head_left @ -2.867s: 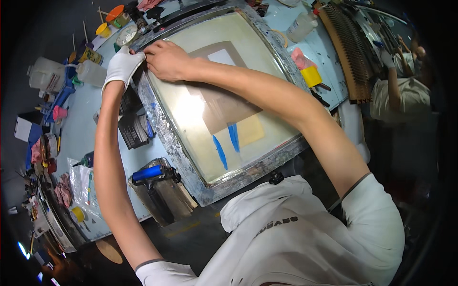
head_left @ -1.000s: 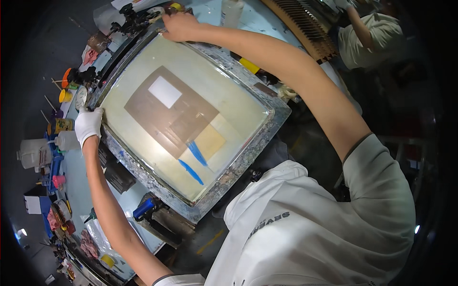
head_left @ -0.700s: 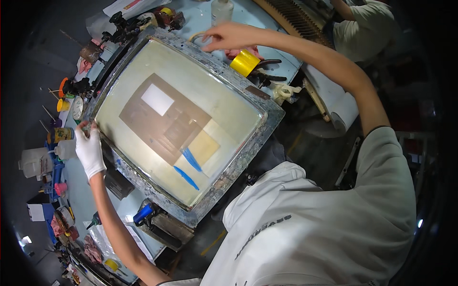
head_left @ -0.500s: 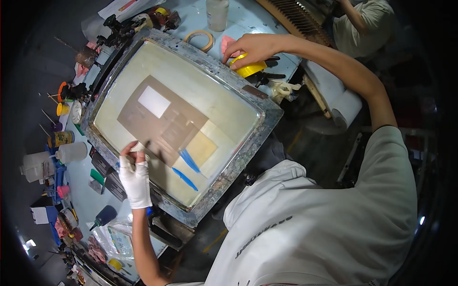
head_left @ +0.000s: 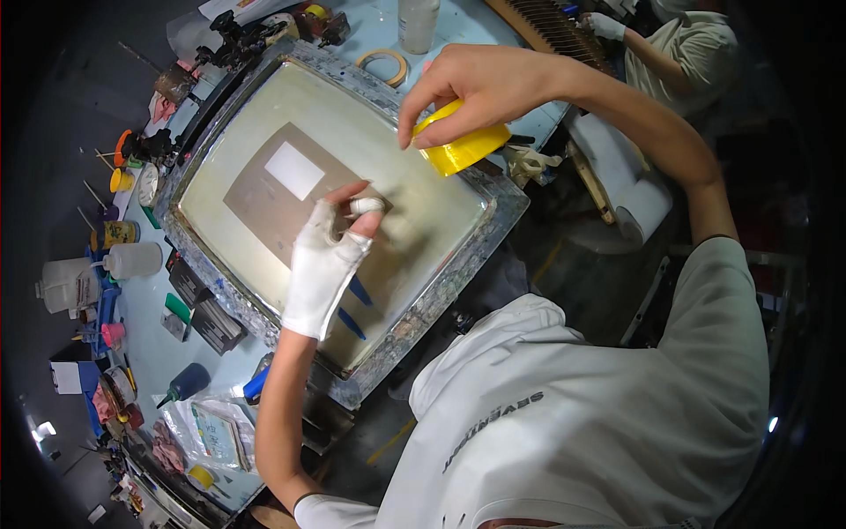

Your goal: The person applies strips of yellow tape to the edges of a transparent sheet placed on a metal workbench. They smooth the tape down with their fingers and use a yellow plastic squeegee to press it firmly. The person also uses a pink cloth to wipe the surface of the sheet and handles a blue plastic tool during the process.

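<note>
My right hand (head_left: 480, 93) is closed around a roll of yellow tape (head_left: 460, 154) and holds it above the far right edge of a screen-printing frame (head_left: 405, 331). My left hand (head_left: 330, 251) wears a white glove with bare thumb and forefinger tips. It hovers over the frame's pale mesh (head_left: 423, 231), fingers bent and apart, with nothing visible between them. Beneath the mesh shows a brownish panel (head_left: 264, 198) with a white rectangle (head_left: 295, 171). Two blue strips (head_left: 351, 324) lie near my left wrist, partly covered by the hand.
A ring of tan tape (head_left: 398, 73) and a clear bottle (head_left: 418, 26) stand beyond the frame. Bottles, jars and a dark-blue squeeze bottle (head_left: 187, 383) crowd the left of the table. Another person (head_left: 679, 62) is at the upper right, beside a dark slatted rack (head_left: 551, 35).
My right hand has lifted the yellow tape roll off the table and brought it toward the frame. My left hand has moved right, from the frame's left edge to over the mesh.
</note>
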Demonstrator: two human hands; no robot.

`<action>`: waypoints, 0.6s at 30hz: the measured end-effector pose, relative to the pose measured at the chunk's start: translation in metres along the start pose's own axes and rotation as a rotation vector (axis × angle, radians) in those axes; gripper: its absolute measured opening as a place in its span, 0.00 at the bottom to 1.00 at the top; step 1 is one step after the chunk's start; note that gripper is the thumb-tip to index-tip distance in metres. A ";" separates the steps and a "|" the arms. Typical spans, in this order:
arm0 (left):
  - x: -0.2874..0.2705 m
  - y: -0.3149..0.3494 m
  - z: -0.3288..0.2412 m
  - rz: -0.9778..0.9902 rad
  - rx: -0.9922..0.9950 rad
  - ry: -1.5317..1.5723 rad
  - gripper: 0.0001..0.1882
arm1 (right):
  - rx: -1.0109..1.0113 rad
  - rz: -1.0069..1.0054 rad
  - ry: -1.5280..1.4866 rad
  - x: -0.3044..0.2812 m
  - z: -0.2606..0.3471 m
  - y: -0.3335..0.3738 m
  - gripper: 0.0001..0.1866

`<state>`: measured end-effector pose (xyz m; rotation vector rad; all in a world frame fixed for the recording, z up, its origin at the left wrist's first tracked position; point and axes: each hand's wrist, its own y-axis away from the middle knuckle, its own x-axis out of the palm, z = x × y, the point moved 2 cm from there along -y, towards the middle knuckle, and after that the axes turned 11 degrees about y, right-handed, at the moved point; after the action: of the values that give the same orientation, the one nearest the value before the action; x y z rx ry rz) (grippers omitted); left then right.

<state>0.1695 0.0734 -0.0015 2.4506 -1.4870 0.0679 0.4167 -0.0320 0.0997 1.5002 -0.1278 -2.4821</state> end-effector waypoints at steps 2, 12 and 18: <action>0.014 -0.006 -0.002 -0.040 -0.069 0.228 0.14 | -0.004 0.006 -0.200 0.008 -0.005 -0.009 0.17; -0.109 0.080 -0.004 -0.432 -0.017 0.493 0.14 | -0.057 -0.351 0.141 0.008 -0.087 0.002 0.15; -0.186 0.143 0.035 -0.555 -0.137 0.132 0.14 | -0.006 -0.350 0.378 0.024 -0.126 -0.024 0.18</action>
<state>-0.0473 0.1628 -0.0385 2.5895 -0.6960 0.0151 0.5136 -0.0089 0.0154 2.1100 0.2266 -2.3766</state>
